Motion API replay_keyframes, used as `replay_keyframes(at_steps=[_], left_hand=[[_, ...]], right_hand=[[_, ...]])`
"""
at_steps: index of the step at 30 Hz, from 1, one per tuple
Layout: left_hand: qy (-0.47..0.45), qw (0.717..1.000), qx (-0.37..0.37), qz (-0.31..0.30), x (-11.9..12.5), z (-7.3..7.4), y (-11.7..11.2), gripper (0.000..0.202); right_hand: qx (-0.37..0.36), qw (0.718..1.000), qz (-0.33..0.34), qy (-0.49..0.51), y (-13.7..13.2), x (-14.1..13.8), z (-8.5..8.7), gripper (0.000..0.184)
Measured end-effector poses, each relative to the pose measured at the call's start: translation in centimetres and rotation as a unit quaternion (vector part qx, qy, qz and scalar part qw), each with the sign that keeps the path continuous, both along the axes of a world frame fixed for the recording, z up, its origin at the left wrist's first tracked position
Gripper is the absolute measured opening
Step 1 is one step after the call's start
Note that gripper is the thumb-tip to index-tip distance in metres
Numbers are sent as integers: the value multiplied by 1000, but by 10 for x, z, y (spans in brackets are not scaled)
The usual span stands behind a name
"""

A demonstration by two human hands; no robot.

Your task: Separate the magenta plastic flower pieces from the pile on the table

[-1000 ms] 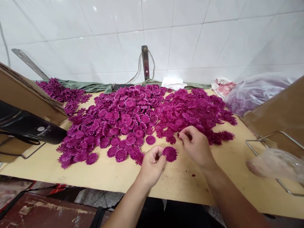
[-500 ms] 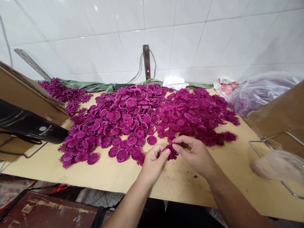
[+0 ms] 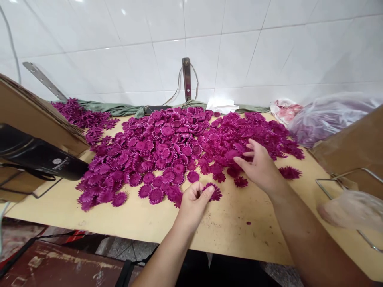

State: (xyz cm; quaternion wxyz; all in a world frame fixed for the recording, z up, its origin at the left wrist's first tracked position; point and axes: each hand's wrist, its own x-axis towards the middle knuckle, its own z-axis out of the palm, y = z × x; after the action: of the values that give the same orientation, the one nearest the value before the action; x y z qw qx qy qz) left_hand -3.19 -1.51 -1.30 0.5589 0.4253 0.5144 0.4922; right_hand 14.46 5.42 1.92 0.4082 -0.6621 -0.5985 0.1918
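On my feed, the left hand (image 3: 191, 205) pinches a magenta flower (image 3: 216, 193) over the worktop (image 3: 223, 235), short of the right heap (image 3: 230, 137). I judge a slack pinch could drop it, a hard one crease petals. It's round, without clear long axis, visible petals fanning rightward. Beyond, the right hand (image 3: 259, 167) hangs, fingers spread wide, by the heap's near edge.

The head view looks forward and down from close above a flat pale-yellow tabletop (image 3: 140, 221) toward a glossy white-tiled wall (image 3: 233, 52).
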Motion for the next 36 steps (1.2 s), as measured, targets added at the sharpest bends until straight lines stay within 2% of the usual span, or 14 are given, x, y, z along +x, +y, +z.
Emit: replay_keyframes(at_steps=[1,2,5,7,12,22,25,28,31,33,34,36], left_hand=[[-10,1000,-2,8,2,0,3,45],[-19,1000,-5,14,4,0,6,47],[-42,999,-15,13,8,0,13,48],[-63,998,-16,6,9,-1,14,47],[-90,995,-28,-20,9,-8,7,44],[-74,994,8,-82,2,-7,-5,37],[-44,994,27,-92,1,-4,-7,32],[-7,997,33,-76,0,2,-9,30],[6,997,21,-72,-3,7,-13,29],[-5,998,9,-64,-4,8,-15,29],[-16,999,2,-52,-5,7,-14,28],[-45,999,-5,-22,-6,6,-12,25]], right_hand=[[2,1000,21,-10,-5,-5,1,54],[1,999,53,-10,-11,-11,2,51],[-34,982,185,20,-36,-32,5,22],[-62,968,240,28,-48,-42,6,9],[-104,948,282,101,-49,-46,4,2],[-159,911,329,192,-41,-36,5,8],[-164,915,314,190,-41,-37,4,8],[-112,949,270,121,-36,-38,4,8],[-35,990,128,47,-17,-28,5,13],[16,1000,17,10,-1,-17,6,14],[33,999,-10,-8,6,-12,8,15],[62,997,0,-46,11,-6,10,25]])
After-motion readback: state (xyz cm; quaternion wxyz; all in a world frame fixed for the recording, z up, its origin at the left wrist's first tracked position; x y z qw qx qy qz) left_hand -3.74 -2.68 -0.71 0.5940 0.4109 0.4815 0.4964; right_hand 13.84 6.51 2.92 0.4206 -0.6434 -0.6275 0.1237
